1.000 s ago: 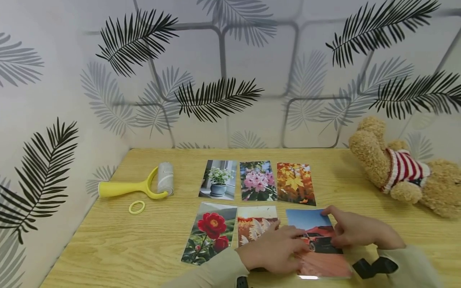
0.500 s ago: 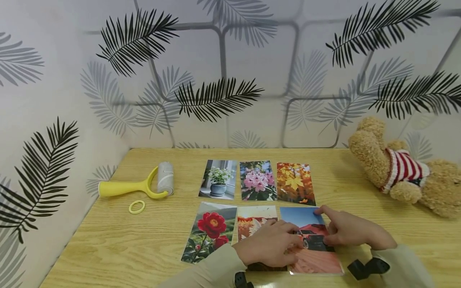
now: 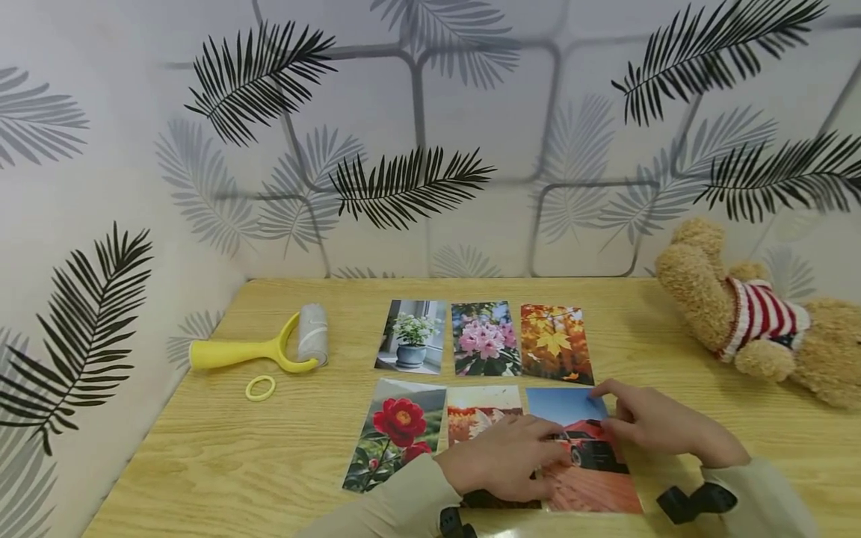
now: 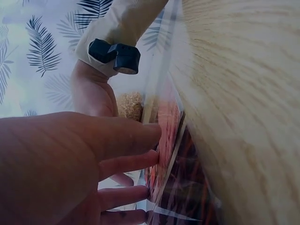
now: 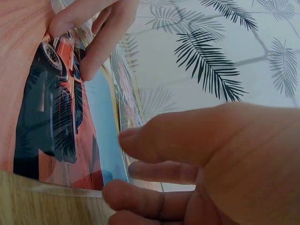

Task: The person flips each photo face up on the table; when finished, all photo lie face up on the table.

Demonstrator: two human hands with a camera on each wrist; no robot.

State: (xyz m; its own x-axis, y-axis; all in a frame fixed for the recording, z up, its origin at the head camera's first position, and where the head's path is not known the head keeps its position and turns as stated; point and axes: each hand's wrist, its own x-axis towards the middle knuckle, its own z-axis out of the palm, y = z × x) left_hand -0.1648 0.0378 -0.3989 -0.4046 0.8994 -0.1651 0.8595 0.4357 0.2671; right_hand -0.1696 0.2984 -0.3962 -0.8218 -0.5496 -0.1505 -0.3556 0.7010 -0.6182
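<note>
The picture card of a red pickup truck (image 3: 595, 486) lies flat at the right end of the front row. My left hand (image 3: 507, 457) spreads over its left side and over the pampas grass picture card (image 3: 467, 418), which it partly covers. At the truck card's right side, my right hand (image 3: 662, 422) touches the top corner with its index finger, its thumb lower on the edge. In the right wrist view, fingertips of the left hand rest on the truck card (image 5: 86, 136). Left of these lies a red flower card (image 3: 397, 422), partly behind the left sleeve.
Behind stands a row of cards: a potted plant (image 3: 412, 336), pink flowers (image 3: 486, 338) and maple leaves (image 3: 556, 342). A yellow-handled lint roller (image 3: 269, 350) and a yellow ring (image 3: 260, 388) lie at left. A teddy bear (image 3: 760, 321) lies at right, by the wall.
The truck card has slid left, against the pampas grass card, with both hands on it. Over the last half second the hands and cards have hardly moved; the view shifts slightly.
</note>
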